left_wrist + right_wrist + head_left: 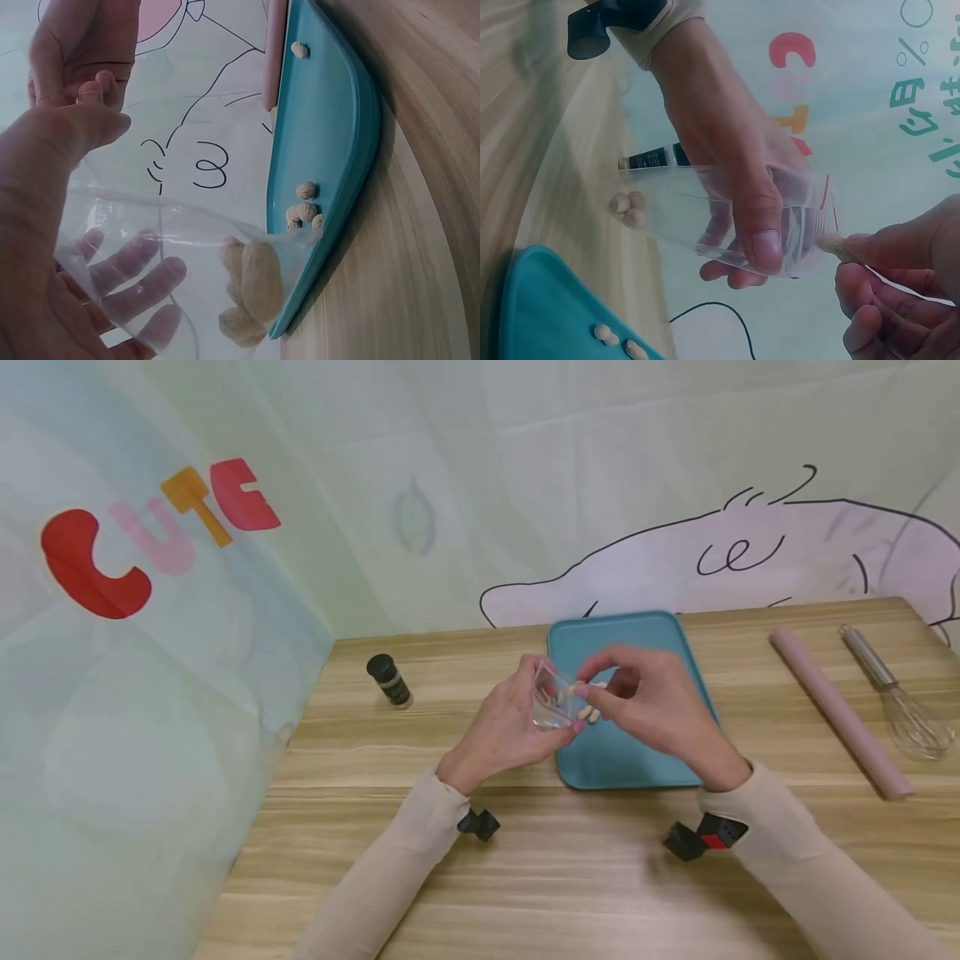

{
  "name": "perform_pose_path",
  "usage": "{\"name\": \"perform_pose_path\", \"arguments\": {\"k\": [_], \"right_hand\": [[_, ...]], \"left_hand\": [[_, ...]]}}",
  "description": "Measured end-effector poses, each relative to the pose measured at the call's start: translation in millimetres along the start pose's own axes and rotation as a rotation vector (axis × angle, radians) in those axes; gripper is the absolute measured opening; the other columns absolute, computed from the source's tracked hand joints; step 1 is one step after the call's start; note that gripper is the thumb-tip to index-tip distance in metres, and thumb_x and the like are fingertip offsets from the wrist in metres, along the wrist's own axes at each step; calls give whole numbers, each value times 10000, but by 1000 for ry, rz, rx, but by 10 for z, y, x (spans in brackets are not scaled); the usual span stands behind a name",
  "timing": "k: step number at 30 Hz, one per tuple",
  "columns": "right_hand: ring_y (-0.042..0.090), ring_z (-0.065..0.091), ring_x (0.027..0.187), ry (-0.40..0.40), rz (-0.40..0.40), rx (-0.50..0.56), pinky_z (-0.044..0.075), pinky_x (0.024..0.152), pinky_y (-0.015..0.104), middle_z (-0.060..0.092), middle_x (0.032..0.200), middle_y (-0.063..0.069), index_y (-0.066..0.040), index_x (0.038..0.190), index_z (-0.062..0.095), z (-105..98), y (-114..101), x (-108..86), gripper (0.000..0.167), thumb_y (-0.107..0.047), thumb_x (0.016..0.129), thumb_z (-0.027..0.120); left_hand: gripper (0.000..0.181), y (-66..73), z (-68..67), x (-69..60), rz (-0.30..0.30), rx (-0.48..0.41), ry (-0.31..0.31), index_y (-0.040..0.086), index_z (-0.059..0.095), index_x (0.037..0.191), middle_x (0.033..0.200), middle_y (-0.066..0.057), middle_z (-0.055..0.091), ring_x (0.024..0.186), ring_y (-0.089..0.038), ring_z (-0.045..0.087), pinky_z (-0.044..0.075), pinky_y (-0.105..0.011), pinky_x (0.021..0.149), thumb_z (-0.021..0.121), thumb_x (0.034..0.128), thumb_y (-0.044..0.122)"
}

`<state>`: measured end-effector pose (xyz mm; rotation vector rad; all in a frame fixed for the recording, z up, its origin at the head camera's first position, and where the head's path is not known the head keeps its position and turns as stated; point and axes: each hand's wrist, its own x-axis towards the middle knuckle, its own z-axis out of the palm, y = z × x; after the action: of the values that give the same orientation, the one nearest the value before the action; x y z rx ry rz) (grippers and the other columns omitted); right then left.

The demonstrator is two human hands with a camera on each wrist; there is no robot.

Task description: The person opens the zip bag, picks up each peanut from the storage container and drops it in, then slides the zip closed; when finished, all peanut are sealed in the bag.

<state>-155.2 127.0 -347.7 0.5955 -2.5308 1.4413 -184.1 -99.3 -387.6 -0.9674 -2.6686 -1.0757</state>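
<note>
My left hand point(498, 722) grips a clear zip bag point(690, 210) near its mouth, thumb on one side and fingers on the other. A few peanuts point(261, 281) lie in the bottom of the bag. Right at the bag's opening, my right hand point(656, 702) pinches a peanut point(831, 243) between thumb and forefinger. Beneath both hands is a teal tray point(633, 768). Several loose peanuts point(304, 212) lie on it, partly hidden by my hands in the head view.
A black-capped shaker bottle point(390, 681) stands at the left of the wooden table point(570, 877). To the right of the tray lie a pink rolling pin point(840, 714) and a wire whisk point(900, 697). A printed cloth point(450, 510) hangs behind.
</note>
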Motion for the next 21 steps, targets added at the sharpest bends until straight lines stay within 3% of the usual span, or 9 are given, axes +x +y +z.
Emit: {"name": "perform_pose_path", "arguments": {"k": [21], "right_hand": [[131,612,514,-56,28,-41,398,483,288,721,645,-39,-181,1052,767,24,38,1,94,-156,967,798]], "left_hand": [[647,-17,6,-3,-8,14,-4,160,413,1331,1101,-14,644,944,-126,612,532,-297,784,839,897,380]]}}
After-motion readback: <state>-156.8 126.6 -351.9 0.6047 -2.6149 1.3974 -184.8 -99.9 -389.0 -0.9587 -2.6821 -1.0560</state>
